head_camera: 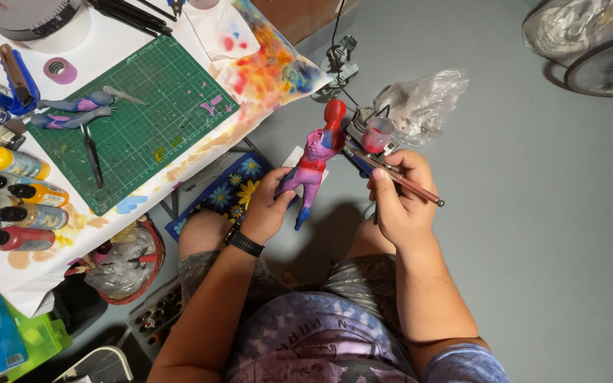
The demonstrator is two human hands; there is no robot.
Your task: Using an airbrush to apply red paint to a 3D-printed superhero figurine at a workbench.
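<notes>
left hand (269,206) grips glossy painted figurine (315,164) | right hand (400,197) pinches slim metal airbrush (391,174)

Both forearms reach forward over the knees; left hand (267,206) curled in a grip, right hand (400,195) pinching, fingers bent

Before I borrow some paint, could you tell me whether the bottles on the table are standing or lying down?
Lying down: the paint bottles rest on their sides on the table.
</notes>
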